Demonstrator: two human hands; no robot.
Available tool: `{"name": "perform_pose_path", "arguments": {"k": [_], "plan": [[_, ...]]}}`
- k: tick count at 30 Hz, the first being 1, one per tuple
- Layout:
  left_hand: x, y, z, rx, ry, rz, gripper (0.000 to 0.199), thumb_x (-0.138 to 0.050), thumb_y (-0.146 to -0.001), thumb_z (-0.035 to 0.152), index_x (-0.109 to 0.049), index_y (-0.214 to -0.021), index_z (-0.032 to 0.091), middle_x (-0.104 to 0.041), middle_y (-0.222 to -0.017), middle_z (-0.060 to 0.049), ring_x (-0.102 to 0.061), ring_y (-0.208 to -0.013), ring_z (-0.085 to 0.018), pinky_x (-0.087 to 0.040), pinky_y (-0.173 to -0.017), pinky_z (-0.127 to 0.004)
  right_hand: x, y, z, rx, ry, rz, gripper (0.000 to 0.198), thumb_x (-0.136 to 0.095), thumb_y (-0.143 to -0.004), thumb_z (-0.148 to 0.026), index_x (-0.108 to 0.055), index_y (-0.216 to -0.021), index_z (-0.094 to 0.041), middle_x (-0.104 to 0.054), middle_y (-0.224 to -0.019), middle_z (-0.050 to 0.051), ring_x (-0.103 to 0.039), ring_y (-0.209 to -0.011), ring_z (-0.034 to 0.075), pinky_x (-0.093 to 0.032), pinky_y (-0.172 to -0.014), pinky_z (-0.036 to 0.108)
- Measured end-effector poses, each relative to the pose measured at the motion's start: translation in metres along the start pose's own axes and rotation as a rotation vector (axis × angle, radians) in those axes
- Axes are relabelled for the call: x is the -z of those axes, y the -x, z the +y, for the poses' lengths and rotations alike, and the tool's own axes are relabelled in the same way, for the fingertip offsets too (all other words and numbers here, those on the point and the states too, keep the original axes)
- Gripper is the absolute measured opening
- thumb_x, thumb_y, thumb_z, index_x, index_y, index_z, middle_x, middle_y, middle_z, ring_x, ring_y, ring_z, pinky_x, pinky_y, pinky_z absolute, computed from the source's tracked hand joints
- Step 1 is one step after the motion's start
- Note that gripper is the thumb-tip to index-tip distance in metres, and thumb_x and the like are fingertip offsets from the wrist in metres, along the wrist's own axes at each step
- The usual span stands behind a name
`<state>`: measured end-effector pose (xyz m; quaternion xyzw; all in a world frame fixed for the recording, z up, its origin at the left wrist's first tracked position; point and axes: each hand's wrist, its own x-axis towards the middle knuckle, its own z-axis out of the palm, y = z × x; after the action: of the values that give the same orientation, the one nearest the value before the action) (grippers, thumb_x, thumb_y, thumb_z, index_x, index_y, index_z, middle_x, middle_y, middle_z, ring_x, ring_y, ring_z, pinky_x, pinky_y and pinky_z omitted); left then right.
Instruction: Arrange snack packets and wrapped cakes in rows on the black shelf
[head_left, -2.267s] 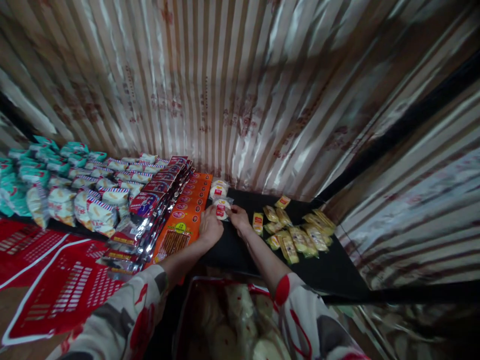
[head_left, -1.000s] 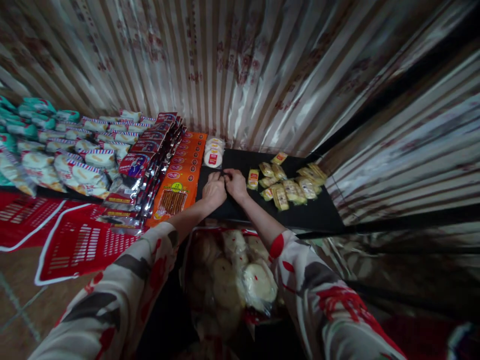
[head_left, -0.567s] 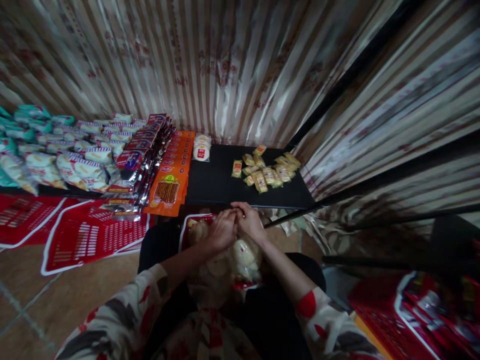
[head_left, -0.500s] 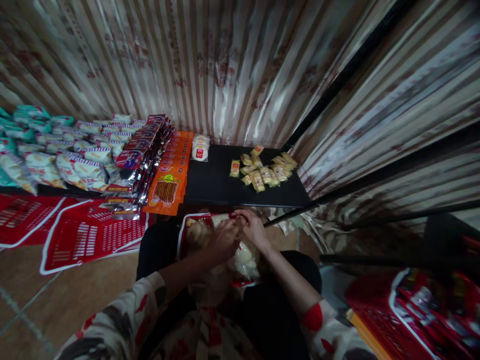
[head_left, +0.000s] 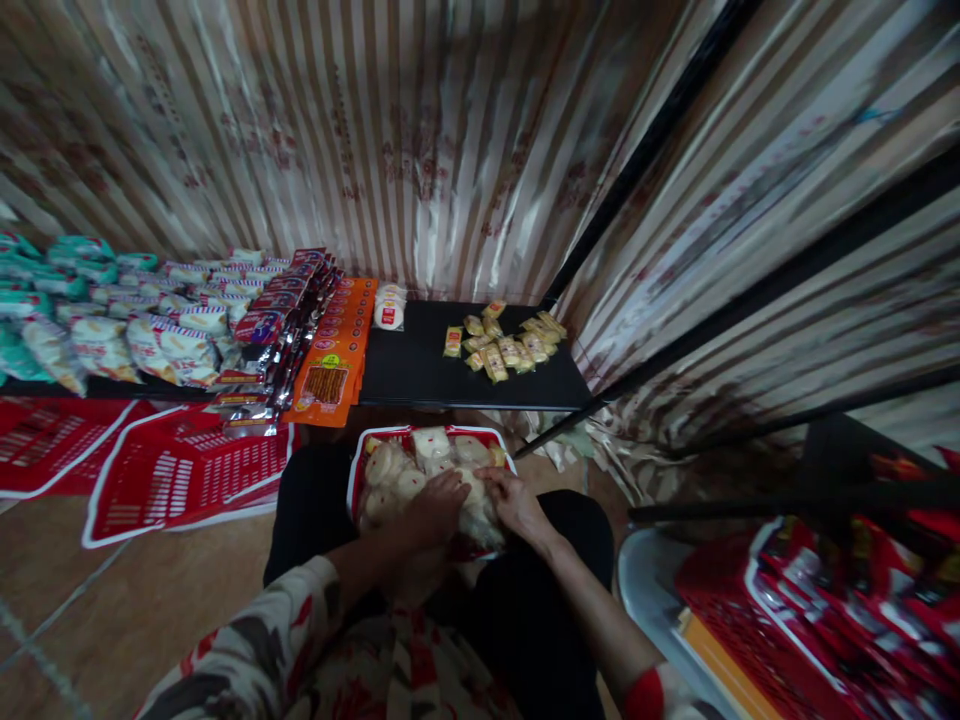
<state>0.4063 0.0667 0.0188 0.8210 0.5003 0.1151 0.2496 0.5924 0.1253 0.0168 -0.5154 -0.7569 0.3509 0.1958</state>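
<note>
A red basket with a white rim rests on my lap, filled with clear packets of round, pale crackers. My left hand is over its middle, fingers curled at the edge of one cracker packet. From the other side my right hand pinches that same packet between thumb and fingers. The packet lies low among the others, and part of it is hidden by both hands.
A low black shelf runs ahead, bearing small yellow packets, a white cracker packet, orange bags and dark red bags. Red baskets stand left; another red basket is right. Black poles slant nearby.
My hands have come down from a raised position and drawn apart, and the packet between them now lies on the basket's contents. The view has shifted slightly.
</note>
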Motion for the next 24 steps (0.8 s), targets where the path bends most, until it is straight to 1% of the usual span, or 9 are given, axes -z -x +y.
{"name": "perform_pose_path", "arguments": {"k": [2,4,6,9,12,16,19,21,24], "plan": [[0.007,-0.001,-0.002,0.005,0.074,0.049,0.043,-0.046,-0.080,0.008,-0.052,-0.122,0.004,-0.052,-0.131,-0.021,-0.045,-0.125,-0.026,-0.036,-0.106,-0.037,0.001,-0.001,-0.002,0.019,0.006,-0.029,0.043,-0.042,-0.069,-0.004,-0.070,-0.097,-0.021,-0.068,-0.109,0.006,-0.061,-0.106,0.019,-0.042,-0.099,0.037],[0.014,-0.004,-0.005,0.007,0.120,0.091,0.036,-0.043,-0.083,0.009,-0.056,-0.117,0.006,-0.059,-0.124,-0.017,-0.052,-0.118,-0.023,-0.039,-0.104,-0.033,0.005,-0.001,-0.005,0.046,0.022,-0.066,0.049,-0.042,-0.065,-0.001,-0.069,-0.101,-0.022,-0.066,-0.113,0.005,-0.058,-0.111,0.019,-0.040,-0.102,0.038],[0.021,-0.008,-0.009,0.009,0.142,0.116,0.032,-0.040,-0.087,0.012,-0.059,-0.113,0.010,-0.063,-0.117,-0.013,-0.057,-0.111,-0.021,-0.042,-0.101,-0.032,0.009,-0.002,-0.010,0.083,0.037,-0.087,0.051,-0.044,-0.065,-0.003,-0.067,-0.106,-0.023,-0.064,-0.116,0.006,-0.056,-0.113,0.020,-0.038,-0.104,0.039],[0.032,-0.014,-0.014,0.040,0.174,0.157,0.030,-0.038,-0.090,0.016,-0.062,-0.108,0.013,-0.067,-0.109,-0.010,-0.061,-0.103,-0.020,-0.046,-0.096,-0.032,0.014,-0.005,-0.017,0.159,0.043,-0.065,0.039,-0.054,-0.071,-0.013,-0.066,-0.108,-0.021,-0.064,-0.113,0.009,-0.055,-0.111,0.023,-0.039,-0.102,0.041],[0.046,-0.021,-0.019,0.078,0.208,0.198,0.030,-0.038,-0.089,0.017,-0.063,-0.105,0.017,-0.068,-0.106,-0.007,-0.063,-0.098,-0.018,-0.048,-0.091,-0.030,0.014,-0.011,-0.020,0.178,-0.002,-0.023,0.025,-0.060,-0.077,-0.031,-0.070,-0.097,-0.020,-0.067,-0.101,0.009,-0.059,-0.101,0.024,-0.044,-0.093,0.040],[0.071,-0.031,-0.025,0.165,0.413,0.307,0.026,-0.046,-0.086,0.021,-0.063,-0.105,0.021,-0.069,-0.103,-0.003,-0.063,-0.096,-0.016,-0.047,-0.090,-0.029,0.007,-0.023,-0.026,0.044,-0.210,0.024,0.029,-0.061,-0.076,-0.042,-0.072,-0.092,-0.020,-0.070,-0.090,0.007,-0.062,-0.082,0.022,-0.049,-0.079,0.037],[0.089,-0.035,-0.034,0.283,0.626,0.366,0.026,-0.054,-0.082,0.026,-0.063,-0.105,0.019,-0.070,-0.094,-0.003,-0.064,-0.087,-0.016,-0.049,-0.084,-0.028,0.002,-0.030,-0.037,-0.071,-0.467,0.042,0.035,-0.065,-0.071,-0.045,-0.072,-0.094,-0.020,-0.071,-0.091,0.005,-0.063,-0.081,0.021,-0.050,-0.077,0.034],[0.096,-0.035,-0.041,0.354,0.711,0.400,0.025,-0.057,-0.080,0.026,-0.064,-0.102,0.017,-0.070,-0.090,-0.004,-0.064,-0.083,-0.015,-0.050,-0.080,-0.027,0.001,-0.034,-0.046,-0.148,-0.601,0.053,0.039,-0.067,-0.069,-0.047,-0.071,-0.096,-0.020,-0.072,-0.089,0.004,-0.064,-0.080,0.020,-0.050,-0.074,0.032],[0.098,-0.034,-0.050,0.427,0.766,0.426,0.023,-0.061,-0.077,0.025,-0.064,-0.098,0.015,-0.069,-0.085,-0.004,-0.064,-0.077,-0.014,-0.051,-0.074,-0.025,-0.001,-0.039,-0.059,-0.264,-0.722,0.085,0.043,-0.068,-0.067,-0.049,-0.070,-0.097,-0.019,-0.071,-0.084,0.004,-0.064,-0.074,0.018,-0.051,-0.066,0.028]]}}
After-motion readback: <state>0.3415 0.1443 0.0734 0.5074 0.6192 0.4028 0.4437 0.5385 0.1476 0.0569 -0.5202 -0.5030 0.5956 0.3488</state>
